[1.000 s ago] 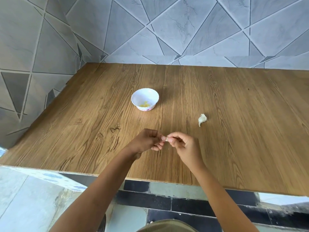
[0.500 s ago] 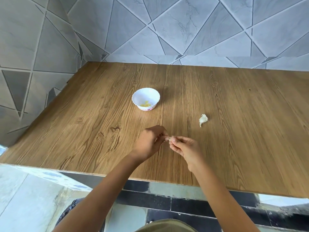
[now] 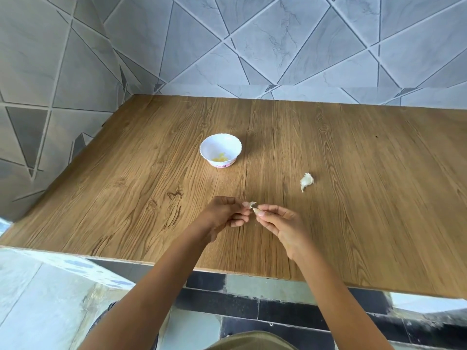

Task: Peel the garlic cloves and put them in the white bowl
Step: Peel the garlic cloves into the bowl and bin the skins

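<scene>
Garlic pieces [image 3: 221,157], peeled and yellowish, lying in the bottom of the white bowl [image 3: 233,147], left of centre on the wooden bench [image 3: 126,198]; same place as a second ago. Nearer the front edge and slightly right of that, left hand [image 3: 223,213] with fingers curled, thumb and fingertip pinching a curl of papery skin [image 3: 252,204]. Half a second back, pressed right up against the other hand over the clove; now drawn a little apart, with the skin lifted away. Immediately to the right, garlic clove [image 3: 256,210] nipped at the fingertips of the right hand [image 3: 281,224], other fingers loosely bent, held over the bench. Judging by that: one strip off, peeling under way, amount of skin left on the clove too small to tell. Further right and well apart from both hands, a second clove [image 3: 306,181] in its skin, lying on the bench, unmoved. Probably still to do: finish stripping, drop the clove into the bowl, then fetch the last one
</scene>
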{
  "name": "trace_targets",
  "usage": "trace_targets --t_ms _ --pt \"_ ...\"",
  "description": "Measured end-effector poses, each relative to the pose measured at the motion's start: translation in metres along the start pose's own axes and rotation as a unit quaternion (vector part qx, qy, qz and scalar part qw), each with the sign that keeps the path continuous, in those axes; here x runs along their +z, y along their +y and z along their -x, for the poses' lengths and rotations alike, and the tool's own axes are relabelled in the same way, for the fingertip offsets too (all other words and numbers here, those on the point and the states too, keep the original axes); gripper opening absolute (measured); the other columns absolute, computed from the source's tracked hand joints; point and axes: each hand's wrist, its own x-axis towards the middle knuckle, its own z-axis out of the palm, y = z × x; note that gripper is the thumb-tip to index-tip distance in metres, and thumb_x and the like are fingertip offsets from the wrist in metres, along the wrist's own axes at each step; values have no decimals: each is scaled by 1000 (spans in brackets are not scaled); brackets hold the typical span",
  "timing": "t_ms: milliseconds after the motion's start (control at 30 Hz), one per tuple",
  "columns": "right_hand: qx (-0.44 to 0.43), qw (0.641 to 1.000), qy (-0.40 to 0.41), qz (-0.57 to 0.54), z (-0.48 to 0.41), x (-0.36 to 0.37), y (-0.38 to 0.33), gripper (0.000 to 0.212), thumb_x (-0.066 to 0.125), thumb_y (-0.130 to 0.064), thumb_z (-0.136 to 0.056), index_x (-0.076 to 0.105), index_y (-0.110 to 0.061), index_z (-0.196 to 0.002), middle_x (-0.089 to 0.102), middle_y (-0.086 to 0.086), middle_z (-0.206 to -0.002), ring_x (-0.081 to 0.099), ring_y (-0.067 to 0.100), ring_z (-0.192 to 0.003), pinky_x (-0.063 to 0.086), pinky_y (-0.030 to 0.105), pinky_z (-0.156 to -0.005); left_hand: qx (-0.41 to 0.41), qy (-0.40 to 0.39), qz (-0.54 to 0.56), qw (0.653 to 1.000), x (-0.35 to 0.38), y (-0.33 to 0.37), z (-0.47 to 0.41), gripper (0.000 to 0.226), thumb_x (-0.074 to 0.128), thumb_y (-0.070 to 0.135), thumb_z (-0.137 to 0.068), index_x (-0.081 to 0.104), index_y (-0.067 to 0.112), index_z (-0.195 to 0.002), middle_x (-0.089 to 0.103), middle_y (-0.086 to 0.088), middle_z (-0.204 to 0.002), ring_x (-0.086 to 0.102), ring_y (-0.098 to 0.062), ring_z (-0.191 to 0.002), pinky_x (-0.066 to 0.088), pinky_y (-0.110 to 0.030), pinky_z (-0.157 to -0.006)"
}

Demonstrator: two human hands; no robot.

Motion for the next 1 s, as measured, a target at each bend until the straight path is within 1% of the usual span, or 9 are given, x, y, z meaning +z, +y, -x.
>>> trace_targets --t_ms 67,133,200,267,333,533,700,800,1000 --pt "-22 999 7 28 2 -1 0 16 72 3 -77 71 -11 -84 74 4 -88 70 13 -85 56 21 -76 70 49 -169 982 -3 -7 -2 12 62 9 -91 70 5 -83 66 -1 -67 60 -5 -57 50 -16 -57" --pt "-58 995 21 76 3 -1 0 18 72 4 -77 71 -13 -83 74 -3 -83 68 4 -79 53 15 -69 146 78 -363 917 -1 -12 -1 15 63 16 -90 73 7 -84 62 6 -63 54 -1 -55 42 -8 -57" --pt "-90 990 31 104 4 -1 1 20 70 6 -78 70 -14 -81 72 -7 -80 66 -3 -73 50 12 -65 185 104 -404 890 3 -11 2 13 66 19 -88 74 10 -84 61 11 -67 54 1 -60 39 -5 -59" --pt "-104 988 36 109 5 1 2 21 71 6 -78 70 -15 -81 71 -7 -78 66 -4 -71 50 12 -66 191 109 -320 921 4 -9 3 4 71 15 -83 73 12 -80 68 7 -72 62 -5 -66 46 -11 -67" --pt "-115 987 38 109 6 2 3 21 71 5 -78 70 -16 -81 71 -8 -75 66 -2 -71 51 13 -66 167 81 -236 954 7 -5 5 6 76 15 -79 71 12 -81 72 -1 -74 68 -15 -71 56 -26 -71" --pt "-100 994 22 45 7 6 3 13 71 -3 -80 71 -12 -90 74 -2 -79 71 9 -79 53 16 -68 157 85 -197 964 11 -4 2 5 74 8 -80 72 8 -85 72 -10 -75 71 -28 -75 59 -42 -76" --pt "-116 992 20 48 7 7 2 12 65 1 -83 70 -10 -87 73 -3 -71 70 9 -70 55 17 -65 200 106 -233 946 14 -7 2 5 76 9 -78 73 12 -81 73 -5 -72 70 -20 -69 59 -38 -71" --pt "-119 991 20 61 7 6 2 13 62 -1 -87 69 -11 -84 71 -2 -67 67 7 -64 54 17 -62 163 78 -145 973 15 -7 4 4 72 3 -81 71 5 -85 72 -12 -78 69 -23 -71 58 -30 -70" --pt "-41 998 7 42 2 4 4 9 61 -5 -89 70 -4 -90 71 4 -71 66 9 -63 53 17 -61 102 44 -28 993 13 -12 9 7 67 -2 -83 69 1 -89 71 -5 -76 68 -10 -71 57 -20 -67"
